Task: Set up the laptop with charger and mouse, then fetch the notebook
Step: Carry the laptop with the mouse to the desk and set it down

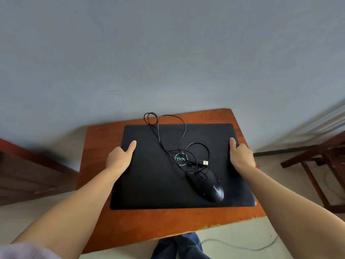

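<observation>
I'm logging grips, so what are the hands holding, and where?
Both hold the closed laptop: left hand at its left edge, right hand at its right edge, thumbs on the lid.

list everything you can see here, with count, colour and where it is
laptop: one, black, closed, flat on the table
mouse: one, black, wired, on the laptop lid, right of middle
mouse cable: one, black, looped over the lid, USB plug free near the logo
table: one, reddish-brown wood, against a grey wall
wooden frame: one, dark brown, on the floor at right
left hand: one, grips the laptop's left edge
right hand: one, grips the laptop's right edge
</observation>
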